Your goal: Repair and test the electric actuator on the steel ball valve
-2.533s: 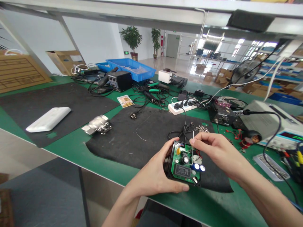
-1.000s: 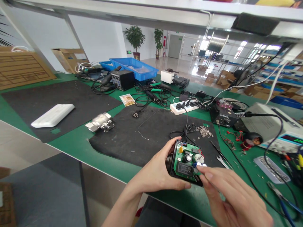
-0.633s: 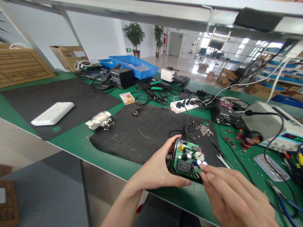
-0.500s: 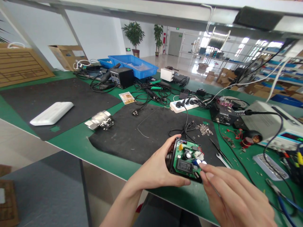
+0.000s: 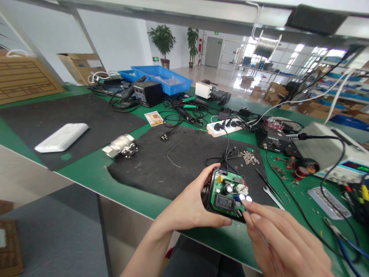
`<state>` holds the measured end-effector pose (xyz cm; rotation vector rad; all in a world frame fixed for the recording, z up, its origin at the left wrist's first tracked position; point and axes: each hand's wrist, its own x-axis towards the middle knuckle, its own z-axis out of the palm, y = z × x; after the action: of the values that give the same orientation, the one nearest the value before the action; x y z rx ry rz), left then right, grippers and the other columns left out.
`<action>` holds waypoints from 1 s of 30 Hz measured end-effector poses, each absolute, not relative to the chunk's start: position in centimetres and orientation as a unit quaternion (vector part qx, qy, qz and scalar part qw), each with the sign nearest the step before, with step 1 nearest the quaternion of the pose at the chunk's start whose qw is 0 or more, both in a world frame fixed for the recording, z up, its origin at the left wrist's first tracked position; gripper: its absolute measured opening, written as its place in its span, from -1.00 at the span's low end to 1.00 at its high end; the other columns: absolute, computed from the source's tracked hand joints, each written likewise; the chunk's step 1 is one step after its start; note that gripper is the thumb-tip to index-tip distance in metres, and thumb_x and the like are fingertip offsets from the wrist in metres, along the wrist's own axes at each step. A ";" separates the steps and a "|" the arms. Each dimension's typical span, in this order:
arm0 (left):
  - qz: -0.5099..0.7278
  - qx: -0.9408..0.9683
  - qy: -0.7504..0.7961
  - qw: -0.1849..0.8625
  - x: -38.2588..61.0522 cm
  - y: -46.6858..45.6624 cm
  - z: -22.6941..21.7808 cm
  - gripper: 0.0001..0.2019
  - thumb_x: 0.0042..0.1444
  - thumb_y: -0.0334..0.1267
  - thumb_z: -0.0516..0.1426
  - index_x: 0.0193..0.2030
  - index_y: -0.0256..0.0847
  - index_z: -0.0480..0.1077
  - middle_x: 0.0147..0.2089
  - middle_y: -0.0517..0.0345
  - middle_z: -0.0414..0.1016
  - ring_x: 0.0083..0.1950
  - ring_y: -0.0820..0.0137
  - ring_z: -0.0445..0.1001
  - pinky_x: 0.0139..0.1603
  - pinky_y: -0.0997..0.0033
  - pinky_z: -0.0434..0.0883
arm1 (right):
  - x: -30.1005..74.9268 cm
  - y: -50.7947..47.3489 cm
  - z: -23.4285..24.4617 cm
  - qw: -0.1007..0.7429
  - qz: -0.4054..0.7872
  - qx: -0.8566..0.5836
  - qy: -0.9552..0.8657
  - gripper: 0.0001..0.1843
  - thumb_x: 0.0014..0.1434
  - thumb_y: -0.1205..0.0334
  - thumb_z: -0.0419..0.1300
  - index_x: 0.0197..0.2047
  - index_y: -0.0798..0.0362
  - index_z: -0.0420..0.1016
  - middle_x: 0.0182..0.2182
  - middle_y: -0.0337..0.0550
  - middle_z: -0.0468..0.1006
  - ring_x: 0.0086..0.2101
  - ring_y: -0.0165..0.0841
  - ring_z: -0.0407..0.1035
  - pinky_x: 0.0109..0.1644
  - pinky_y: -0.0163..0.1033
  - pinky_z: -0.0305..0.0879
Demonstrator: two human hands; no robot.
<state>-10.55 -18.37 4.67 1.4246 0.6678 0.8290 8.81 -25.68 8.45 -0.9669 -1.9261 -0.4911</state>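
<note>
My left hand is wrapped around a black housing and keeps it tilted towards me above the front edge of the bench. Inside the housing sits a green circuit board with a black relay-like block, a round capacitor and small lit white spots. Pinched in the fingers of my right hand is a thin metal tool, its tip at the board's lower right corner. Whether that tool is tweezers or a slim rod I cannot tell. An open-end wrench lies just beyond my right hand.
A metal ball valve and a white block lie to the left. Behind the housing are loose nuts and a white power strip. At right stand a small parts tray, blue-handled pliers and a bench instrument.
Fingers of my right hand have shifted slightly at the board's lower right corner, with the tool still in them. The housing stays almost in place in my left hand.
</note>
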 end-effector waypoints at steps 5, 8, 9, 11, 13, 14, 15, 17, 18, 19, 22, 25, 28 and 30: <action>0.367 0.613 0.290 0.637 -10.4 -18.4 4.7 0.14 -0.18 -0.42 0.51 0.48 0.08 0.03 0.36 0.04 0.35 0.29 0.08 0.43 0.33 0.12 0.39 | 8.8 -25.9 8.2 0.452 -0.224 -0.398 -0.766 -0.86 0.15 0.51 0.36 -0.26 0.15 0.53 -0.33 -0.10 0.73 -0.45 -0.32 0.63 -0.35 -0.29 0.54; 0.368 0.612 0.289 0.638 -10.4 -18.4 4.8 0.14 -0.19 -0.39 0.52 0.48 0.06 0.04 0.37 0.02 0.34 0.31 0.06 0.42 0.34 0.10 0.38 | 9.8 -26.1 7.8 0.422 -0.201 -0.385 -0.796 -0.79 0.15 0.57 0.32 -0.15 0.17 0.57 -0.20 -0.07 0.73 -0.32 -0.30 0.64 -0.24 -0.25 0.55; 0.368 0.613 0.290 0.636 -10.5 -18.4 4.8 0.14 -0.19 -0.39 0.52 0.48 0.06 0.05 0.37 0.02 0.34 0.31 0.06 0.42 0.35 0.10 0.37 | 10.2 -26.2 7.7 0.409 -0.189 -0.377 -0.809 -0.73 0.15 0.60 0.29 -0.09 0.18 0.59 -0.14 -0.05 0.72 -0.24 -0.29 0.64 -0.16 -0.23 0.55; 0.368 0.616 0.292 0.632 -10.5 -18.3 4.9 0.14 -0.19 -0.39 0.52 0.48 0.05 0.05 0.38 0.03 0.33 0.32 0.06 0.41 0.36 0.10 0.36 | 10.9 -26.4 7.5 0.387 -0.164 -0.368 -0.829 -0.62 0.16 0.64 0.24 0.02 0.19 0.60 -0.05 -0.03 0.69 -0.09 -0.29 0.60 -0.02 -0.22 0.51; 0.369 0.616 0.292 0.632 -10.5 -18.3 4.9 0.13 -0.20 -0.40 0.51 0.48 0.04 0.06 0.38 0.02 0.33 0.32 0.06 0.41 0.37 0.11 0.35 | 11.3 -26.3 7.5 0.381 -0.142 -0.372 -0.834 -0.60 0.19 0.63 0.23 0.06 0.18 0.60 -0.02 -0.04 0.67 -0.04 -0.31 0.57 0.02 -0.24 0.48; 0.369 0.615 0.291 0.633 -10.5 -18.3 4.9 0.13 -0.20 -0.41 0.51 0.48 0.03 0.06 0.38 0.02 0.33 0.32 0.06 0.41 0.37 0.11 0.35 | 11.4 -26.3 7.5 0.383 -0.132 -0.377 -0.833 -0.62 0.20 0.62 0.24 0.05 0.17 0.60 -0.03 -0.05 0.67 -0.04 -0.33 0.56 0.01 -0.25 0.47; 0.369 0.614 0.290 0.634 -10.5 -18.3 4.9 0.12 -0.20 -0.41 0.51 0.48 0.03 0.07 0.38 0.02 0.33 0.32 0.05 0.41 0.36 0.12 0.36 | 11.3 -26.1 7.7 0.387 -0.124 -0.380 -0.831 -0.65 0.21 0.60 0.26 0.04 0.17 0.60 -0.03 -0.06 0.67 -0.05 -0.35 0.56 0.01 -0.27 0.47; 0.369 0.612 0.288 0.638 -10.5 -18.3 4.9 0.13 -0.20 -0.41 0.51 0.48 0.03 0.06 0.38 0.01 0.33 0.32 0.06 0.41 0.35 0.12 0.37 | 11.1 -25.8 8.1 0.401 -0.110 -0.386 -0.824 -0.70 0.23 0.57 0.27 0.00 0.15 0.59 -0.07 -0.09 0.68 -0.09 -0.39 0.57 0.01 -0.31 0.45; 0.368 0.611 0.287 0.640 -10.5 -18.3 4.9 0.13 -0.20 -0.41 0.51 0.48 0.03 0.06 0.37 0.02 0.34 0.32 0.06 0.41 0.35 0.12 0.37 | 10.9 -25.6 8.3 0.407 -0.103 -0.391 -0.819 -0.72 0.23 0.57 0.27 -0.01 0.14 0.59 -0.09 -0.12 0.68 -0.12 -0.42 0.57 0.00 -0.33 0.45; 0.367 0.609 0.285 0.642 -10.5 -18.3 4.8 0.13 -0.20 -0.41 0.51 0.48 0.04 0.06 0.37 0.02 0.35 0.32 0.06 0.42 0.36 0.11 0.36 | 10.7 -25.4 8.5 0.412 -0.098 -0.399 -0.814 -0.74 0.24 0.56 0.28 -0.03 0.13 0.58 -0.12 -0.14 0.68 -0.14 -0.45 0.57 -0.01 -0.36 0.44; 0.366 0.608 0.285 0.644 -10.5 -18.3 4.7 0.14 -0.20 -0.41 0.52 0.48 0.06 0.05 0.36 0.04 0.36 0.33 0.07 0.41 0.38 0.09 0.34 | 10.3 -24.9 9.1 0.420 -0.085 -0.431 -0.794 -0.81 0.26 0.49 0.29 -0.09 0.08 0.56 -0.20 -0.23 0.68 -0.21 -0.49 0.56 -0.08 -0.40 0.43; 0.368 0.607 0.283 0.645 -10.4 -18.3 4.7 0.13 -0.19 -0.41 0.52 0.48 0.07 0.05 0.35 0.06 0.37 0.33 0.07 0.40 0.38 0.09 0.34 | 10.1 -24.5 9.4 0.420 -0.067 -0.452 -0.784 -0.84 0.27 0.45 0.30 -0.12 0.04 0.54 -0.24 -0.29 0.67 -0.26 -0.50 0.55 -0.13 -0.40 0.42; 0.370 0.606 0.281 0.645 -10.4 -18.3 4.6 0.13 -0.19 -0.40 0.52 0.48 0.08 0.06 0.34 0.06 0.38 0.33 0.07 0.41 0.37 0.11 0.36 | 10.1 -24.3 9.7 0.420 -0.054 -0.463 -0.779 -0.85 0.26 0.43 0.32 -0.13 0.02 0.54 -0.26 -0.32 0.66 -0.31 -0.51 0.55 -0.17 -0.40 0.43; 0.370 0.606 0.283 0.644 -10.4 -18.3 4.6 0.13 -0.20 -0.40 0.52 0.48 0.08 0.06 0.34 0.07 0.38 0.33 0.07 0.41 0.37 0.11 0.36 | 10.2 -24.3 9.8 0.422 -0.046 -0.468 -0.775 -0.85 0.27 0.42 0.32 -0.13 0.01 0.54 -0.26 -0.33 0.66 -0.32 -0.50 0.55 -0.18 -0.39 0.44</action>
<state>-10.44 -18.30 4.61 1.3807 0.6453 0.8432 10.16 -24.29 9.81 -1.1717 -1.9409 -0.1160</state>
